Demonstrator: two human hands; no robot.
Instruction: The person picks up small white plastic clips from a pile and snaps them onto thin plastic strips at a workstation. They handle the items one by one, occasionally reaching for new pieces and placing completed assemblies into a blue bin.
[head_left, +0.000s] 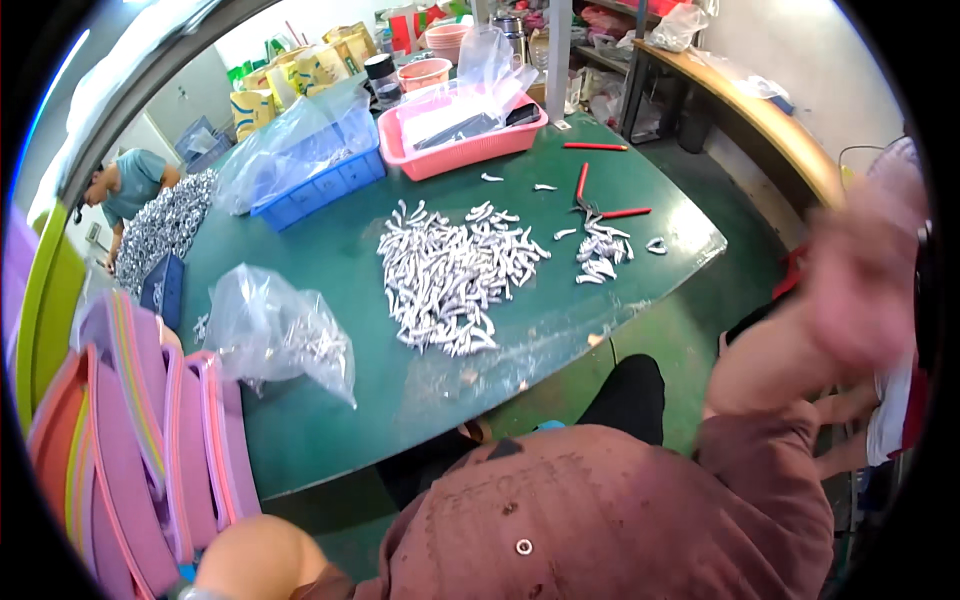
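My right hand (865,275) is raised at the right, away from the table, its forearm bent upward. Motion smears its fingers, so I cannot make out whether it holds anything. Of my left arm, only bare skin (260,555) shows at the lower left edge; the hand itself is out of sight. On the green table (330,430) lies a wide heap of small curved silvery metal pieces (455,275). A smaller group of the same pieces (600,250) lies to its right, touching or close to red-handled pliers (585,195).
Left of the heap lies a clear plastic bag (280,330) with metal pieces. Behind stand a blue crate (320,170) and a pink basket (460,155). Purple bags (130,440) crowd the near left. Another person (140,185) bends beside a large metal pile (165,235).
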